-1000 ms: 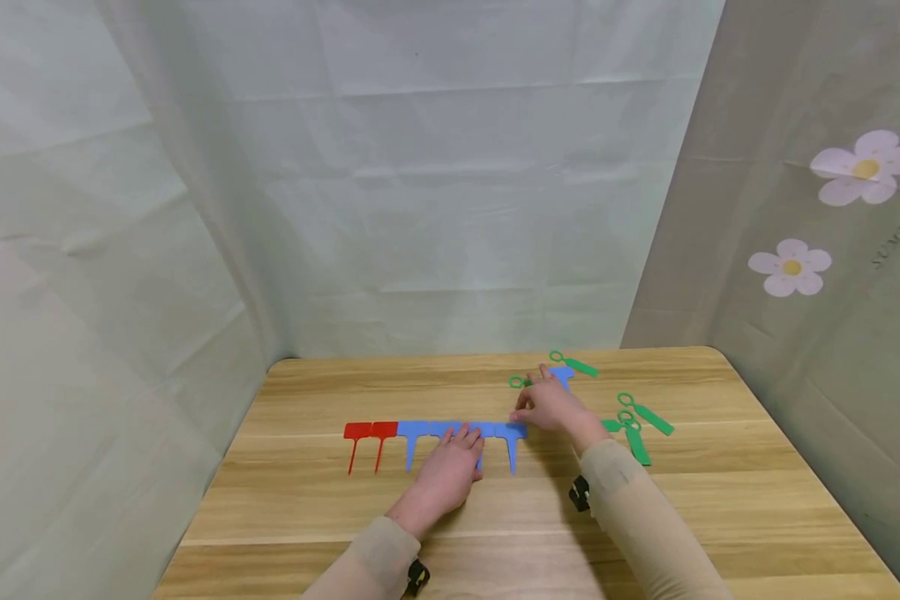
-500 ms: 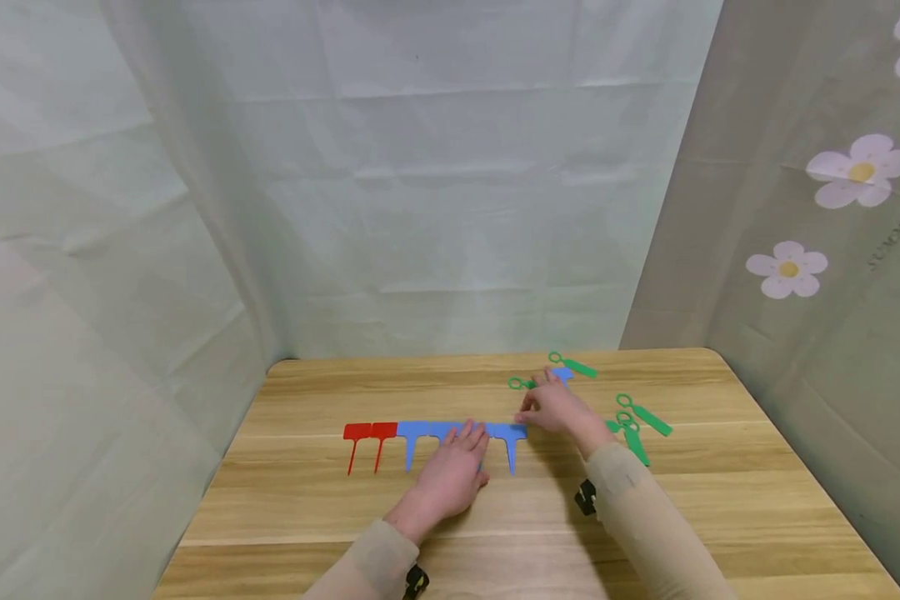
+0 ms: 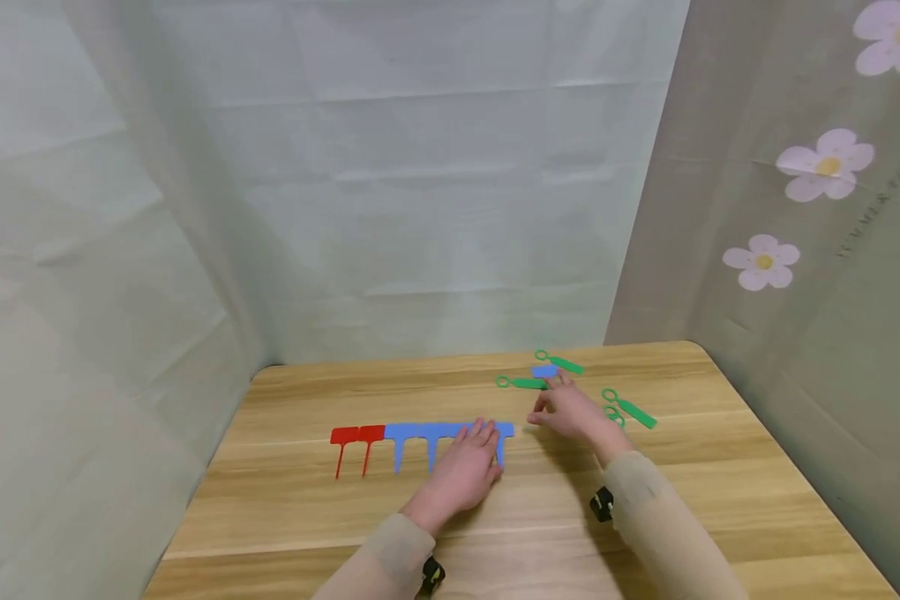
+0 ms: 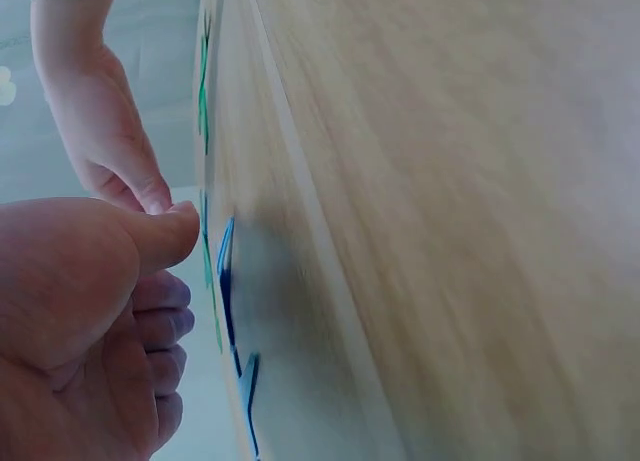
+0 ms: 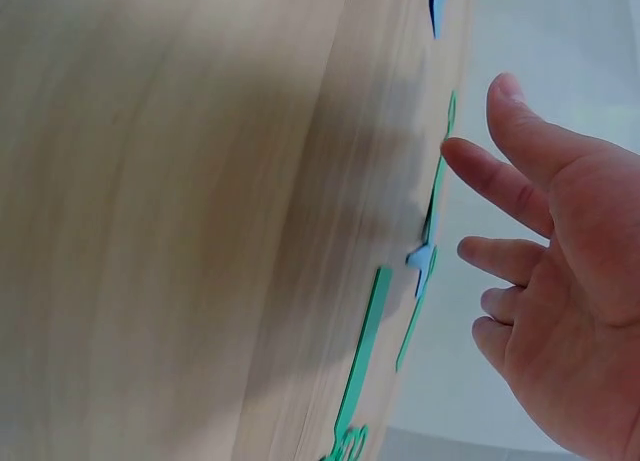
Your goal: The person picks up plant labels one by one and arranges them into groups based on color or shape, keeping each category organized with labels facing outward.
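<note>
My left hand (image 3: 467,468) rests over the right part of a row of blue T-shaped plant labels (image 3: 402,431), fingers stretched out across their heads. It covers some of their stems. Two red T-shaped labels (image 3: 345,435) continue the row at its left end. Beyond the row's right end, my right hand (image 3: 573,414) hovers with nothing in its grasp, its fingers loosely bent and apart in the right wrist view. Just past its fingertips lies a separate blue label (image 3: 545,371), its stem partly hidden. A green ring-ended tag (image 3: 528,384) lies beside that label.
Another green tag (image 3: 567,365) lies near the wooden table's (image 3: 292,500) back edge. To the right are a green tag (image 3: 637,413) and a green ring (image 3: 613,416) partly behind my right wrist. Cloth walls (image 3: 420,208) stand behind and at both sides.
The head view has turned slightly right. My left hand has slid right along the blue row, and my right hand has moved right, away from the row's end, showing more of the loose blue label.
</note>
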`<state>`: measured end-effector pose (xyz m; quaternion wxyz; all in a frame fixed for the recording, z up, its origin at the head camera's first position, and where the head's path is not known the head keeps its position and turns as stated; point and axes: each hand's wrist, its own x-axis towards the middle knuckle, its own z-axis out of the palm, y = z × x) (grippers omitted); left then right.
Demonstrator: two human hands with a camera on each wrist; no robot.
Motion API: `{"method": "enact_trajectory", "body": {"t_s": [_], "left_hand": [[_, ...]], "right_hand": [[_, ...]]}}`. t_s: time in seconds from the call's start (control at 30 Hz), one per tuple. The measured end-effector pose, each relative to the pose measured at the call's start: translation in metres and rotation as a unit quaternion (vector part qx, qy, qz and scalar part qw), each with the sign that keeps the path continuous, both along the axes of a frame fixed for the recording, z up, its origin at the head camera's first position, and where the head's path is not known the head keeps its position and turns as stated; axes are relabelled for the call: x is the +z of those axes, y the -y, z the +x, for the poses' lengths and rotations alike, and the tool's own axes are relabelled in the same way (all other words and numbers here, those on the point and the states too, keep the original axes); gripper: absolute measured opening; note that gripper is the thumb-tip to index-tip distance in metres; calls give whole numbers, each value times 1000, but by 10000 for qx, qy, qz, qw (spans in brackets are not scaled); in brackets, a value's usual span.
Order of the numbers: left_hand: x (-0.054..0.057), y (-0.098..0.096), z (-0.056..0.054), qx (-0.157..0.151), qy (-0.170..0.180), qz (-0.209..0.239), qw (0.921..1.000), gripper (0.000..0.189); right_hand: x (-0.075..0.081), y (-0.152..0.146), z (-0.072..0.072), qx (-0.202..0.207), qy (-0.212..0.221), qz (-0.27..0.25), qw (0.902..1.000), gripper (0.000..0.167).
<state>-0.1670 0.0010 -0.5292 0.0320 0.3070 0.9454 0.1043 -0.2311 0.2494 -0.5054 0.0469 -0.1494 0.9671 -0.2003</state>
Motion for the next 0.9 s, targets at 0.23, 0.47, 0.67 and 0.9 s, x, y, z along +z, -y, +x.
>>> {"method": "enact_trajectory", "body": {"t_s": [0.23, 0.47, 0.67, 0.9], "left_hand": [[-4, -7, -5, 15, 62, -265, 9996, 63], [-5, -10, -6, -25, 25, -418, 9991, 60], [-4, -14, -7, -67, -22, -710, 9975, 57], [-5, -18, -6, -23, -39, -852, 9964, 58]], "right_hand": [[5, -7, 4, -29, -6, 141, 9999, 19], [6, -8, 4, -52, 18, 113, 9999, 19], [7, -9, 4, -38, 16, 44, 10000, 19], [8, -13, 6, -47, 56, 38, 10000, 18]]}}
